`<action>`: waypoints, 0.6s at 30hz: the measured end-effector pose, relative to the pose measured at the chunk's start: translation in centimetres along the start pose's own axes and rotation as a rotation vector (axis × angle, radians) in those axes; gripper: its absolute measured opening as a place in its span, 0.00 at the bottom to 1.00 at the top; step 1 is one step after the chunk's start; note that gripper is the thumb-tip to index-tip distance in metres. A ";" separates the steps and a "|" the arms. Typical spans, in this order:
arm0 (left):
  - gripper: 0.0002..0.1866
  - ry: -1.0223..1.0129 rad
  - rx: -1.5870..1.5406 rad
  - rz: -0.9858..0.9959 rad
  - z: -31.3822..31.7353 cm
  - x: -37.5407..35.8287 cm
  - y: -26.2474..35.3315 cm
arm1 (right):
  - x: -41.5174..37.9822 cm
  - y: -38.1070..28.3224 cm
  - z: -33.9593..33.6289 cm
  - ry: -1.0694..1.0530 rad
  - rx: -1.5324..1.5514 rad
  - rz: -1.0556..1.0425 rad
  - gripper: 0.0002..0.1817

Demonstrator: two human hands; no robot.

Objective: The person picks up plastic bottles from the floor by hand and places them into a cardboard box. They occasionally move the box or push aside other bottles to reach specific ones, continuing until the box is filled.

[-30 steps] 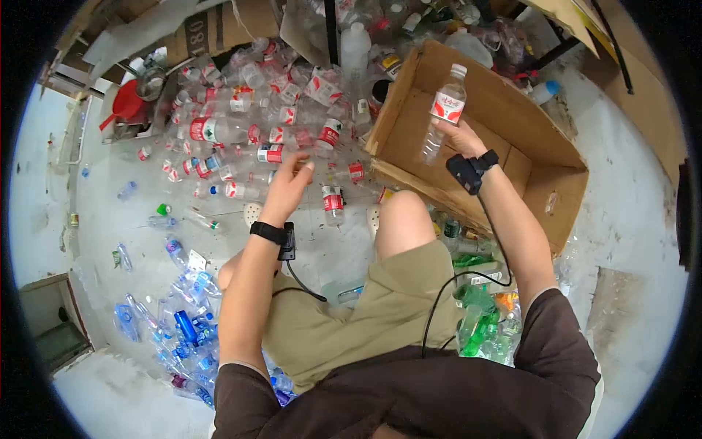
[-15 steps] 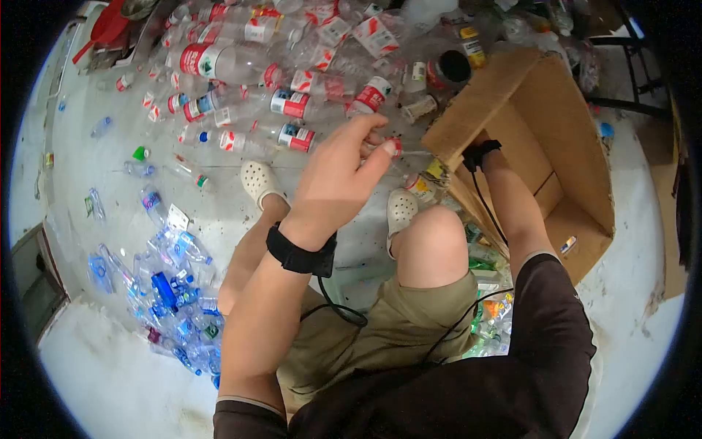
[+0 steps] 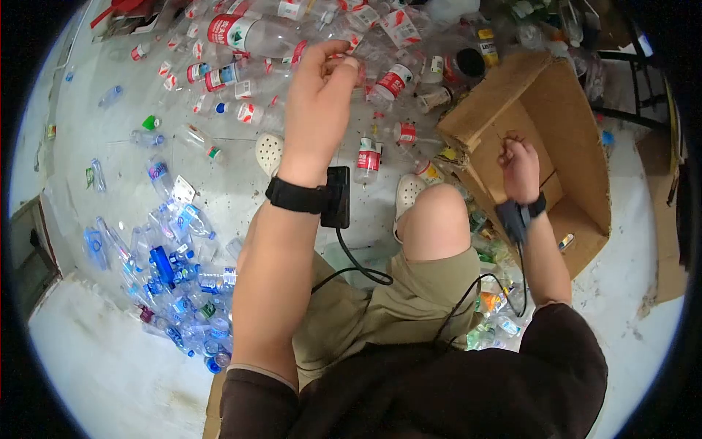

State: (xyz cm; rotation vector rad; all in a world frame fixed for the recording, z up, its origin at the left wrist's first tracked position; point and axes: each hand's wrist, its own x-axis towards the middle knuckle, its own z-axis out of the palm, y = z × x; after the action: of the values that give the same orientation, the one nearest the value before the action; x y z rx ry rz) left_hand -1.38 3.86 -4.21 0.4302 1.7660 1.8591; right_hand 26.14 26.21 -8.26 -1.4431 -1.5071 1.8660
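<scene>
My left hand [image 3: 319, 121] reaches over the pile of clear bottles, its fingers curled in beside a large red-labelled bottle [image 3: 256, 36]. Whatever lies between its fingertips is too hidden to name. Over the opening of the cardboard box [image 3: 504, 88], my right hand [image 3: 521, 167] has its fingers bent together, and any object in them is too small to make out. A small red-labelled bottle [image 3: 368, 159] lies on the floor between the two pale clogs [image 3: 269, 152].
Blue-capped bottles [image 3: 183, 293] are heaped at the left, near a loose green-capped one [image 3: 151, 123]. More bottles [image 3: 497, 322] lie beside my right knee. Cables hang from both wrists. A dark metal frame [image 3: 636, 113] stands at the upper right.
My left hand has moved up and left to the large bottles. My right hand, hidden by the box before, now shows above its opening. The small bottle between the clogs has come into view.
</scene>
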 end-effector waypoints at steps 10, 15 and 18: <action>0.14 0.118 -0.153 -0.028 -3.0 -1.2 -0.3 | 4.0 5.1 17.2 -0.812 -0.354 0.533 0.18; 0.16 0.142 -0.146 -0.098 -4.8 -1.1 0.3 | 9.7 16.7 20.2 -1.067 -1.014 0.489 0.31; 0.15 0.155 -0.147 -0.099 -4.8 -1.4 0.3 | 11.7 24.0 19.8 -1.245 -1.349 0.066 0.37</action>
State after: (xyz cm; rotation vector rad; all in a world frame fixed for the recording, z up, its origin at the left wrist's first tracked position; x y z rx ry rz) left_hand -3.09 -0.86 -4.16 0.1442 1.7004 1.9805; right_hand 11.90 15.70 -36.40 -0.3341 -3.7742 1.7730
